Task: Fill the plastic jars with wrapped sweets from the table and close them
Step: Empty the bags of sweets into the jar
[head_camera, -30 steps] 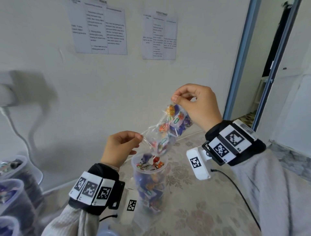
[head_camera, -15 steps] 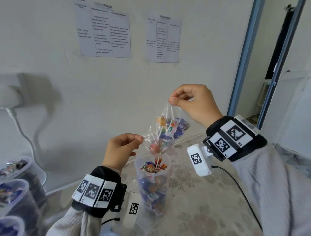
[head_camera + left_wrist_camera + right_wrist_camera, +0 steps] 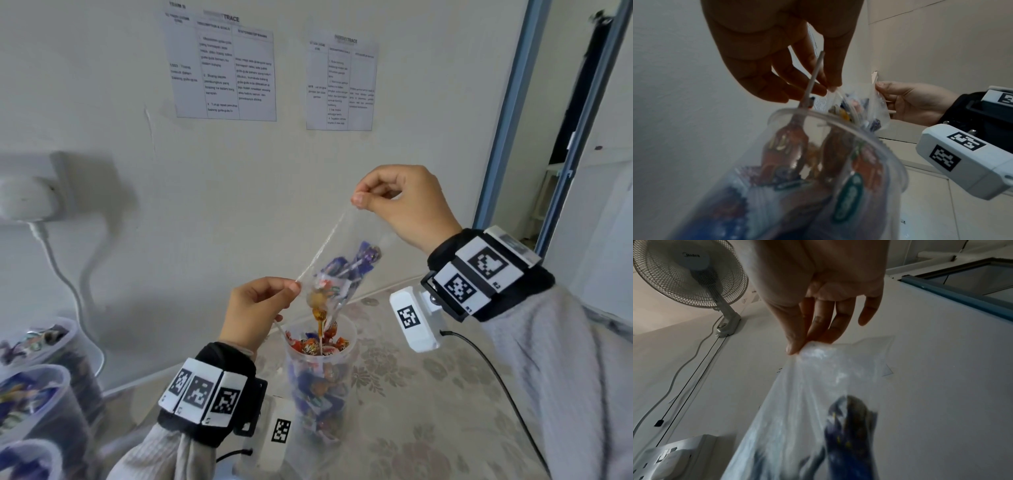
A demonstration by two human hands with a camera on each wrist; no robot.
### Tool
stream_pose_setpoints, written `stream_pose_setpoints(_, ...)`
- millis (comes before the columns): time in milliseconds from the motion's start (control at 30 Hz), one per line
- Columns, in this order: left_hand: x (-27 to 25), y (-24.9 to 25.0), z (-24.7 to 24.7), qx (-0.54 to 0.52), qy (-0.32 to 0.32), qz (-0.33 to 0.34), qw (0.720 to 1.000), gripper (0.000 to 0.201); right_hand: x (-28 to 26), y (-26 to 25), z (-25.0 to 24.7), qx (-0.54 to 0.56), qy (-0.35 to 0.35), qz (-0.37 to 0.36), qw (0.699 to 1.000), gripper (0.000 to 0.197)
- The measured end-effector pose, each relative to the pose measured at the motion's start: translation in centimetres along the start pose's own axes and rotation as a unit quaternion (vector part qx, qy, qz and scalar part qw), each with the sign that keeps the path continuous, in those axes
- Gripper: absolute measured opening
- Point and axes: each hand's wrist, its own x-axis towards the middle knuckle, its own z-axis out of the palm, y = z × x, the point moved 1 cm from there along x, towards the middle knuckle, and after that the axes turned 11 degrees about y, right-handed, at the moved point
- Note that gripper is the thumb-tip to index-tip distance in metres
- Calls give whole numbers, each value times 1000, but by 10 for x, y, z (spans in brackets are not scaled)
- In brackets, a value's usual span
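Clear plastic bag (image 3: 337, 270) slants mouth-down over the jar (image 3: 320, 373), right hand (image 3: 407, 205) pinching its raised corner, left hand (image 3: 255, 310) pinching its lower edge

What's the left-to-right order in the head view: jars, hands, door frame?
Filled jars → left hand → open jar → right hand → door frame. The bag overlaps both hands, so it is left out.
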Motion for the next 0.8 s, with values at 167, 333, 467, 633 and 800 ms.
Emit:
stream_pose_setpoints(167, -2, 4, 1, -10, -4, 11, 1000, 12, 2, -3, 1, 0, 0, -10, 1000, 11)
stream_pose_setpoints(333, -5, 7, 3, -25, -6, 18, 1000, 10, 3, -8, 1, -1, 3, -18, 1000, 10)
stream_pose_setpoints(467, -5, 10, 4, -34, -9, 16, 999, 9, 5, -10, 1, 2, 16, -26, 1000, 11)
stream_pose_setpoints(633, -6, 12, 3, -47, -9, 20, 999, 9, 8, -14, 0, 7, 9, -31, 999, 11)
stream_pose_setpoints(800, -6, 13, 2, -53, -9, 24, 998, 10, 13, -16, -3, 18, -8, -36, 999, 17)
